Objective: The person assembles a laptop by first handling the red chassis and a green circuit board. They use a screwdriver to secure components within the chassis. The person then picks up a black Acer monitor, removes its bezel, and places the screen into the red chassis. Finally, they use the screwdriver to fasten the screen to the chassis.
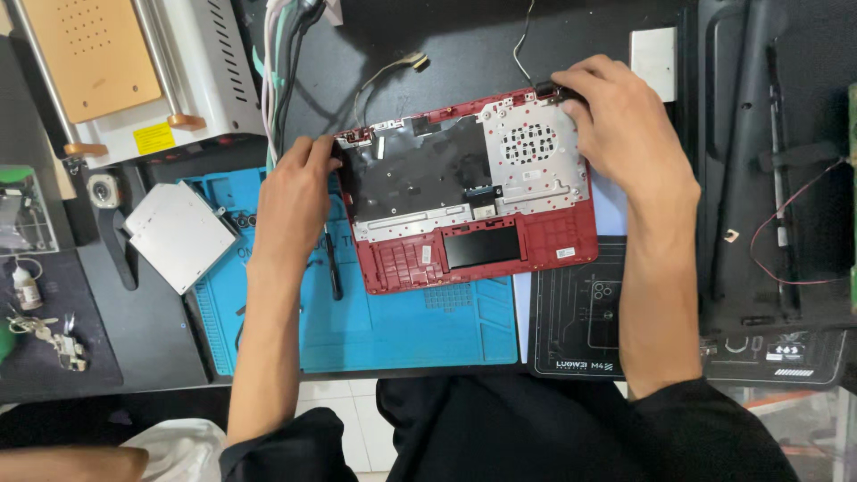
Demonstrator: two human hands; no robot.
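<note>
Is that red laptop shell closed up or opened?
Opened. The red laptop shell lies with its inside facing up: bare metal plate, ribbed plastic and loose cables show, gripped by both hands at its far corners.

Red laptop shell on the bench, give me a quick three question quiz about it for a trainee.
1. True or false: both hands touch the red laptop shell.
2. Which hand is at the shell's far corner where the thin wires leave: A) left hand B) right hand C) neither?
3. What lies under the shell's near left part, and what tool rests there beside the left hand?

Key
1. True: one hand at each end.
2. B.
3. A blue work mat; a black-handled screwdriver lies on it.
</note>
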